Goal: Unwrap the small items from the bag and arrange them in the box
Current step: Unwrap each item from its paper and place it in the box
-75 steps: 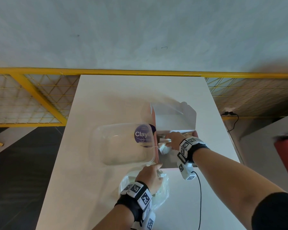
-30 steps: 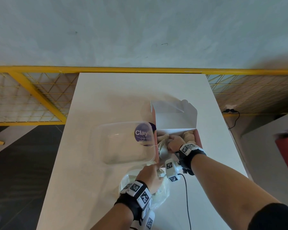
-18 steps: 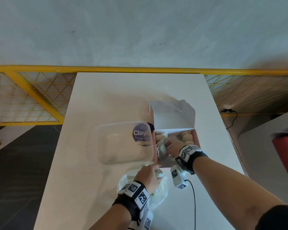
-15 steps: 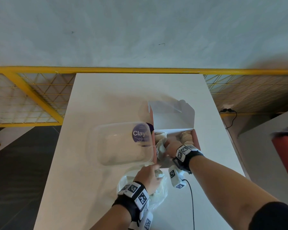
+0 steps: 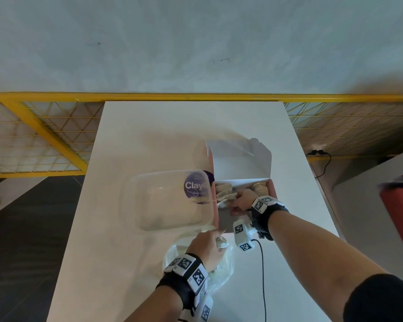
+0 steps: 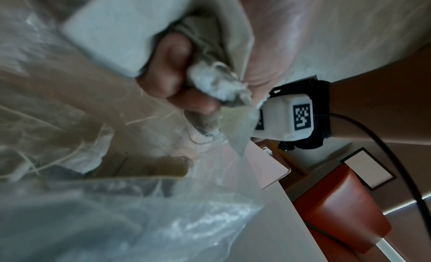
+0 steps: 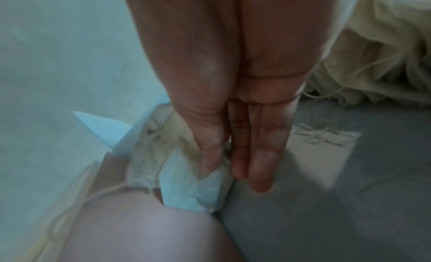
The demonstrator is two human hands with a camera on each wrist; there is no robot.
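Your left hand (image 5: pixel 209 246) sits low, near your body, knuckles up, fingers (image 6: pixel 163 66) curled tight around a crumpled white wad. Your right arm reaches forward, forearm angled inward to the left. Your right hand (image 5: pixel 243 199) points down, fingers (image 7: pixel 258 155) straight and held together, thumb opposing them in a pinch. Both wrists wear black straps with marker blocks.
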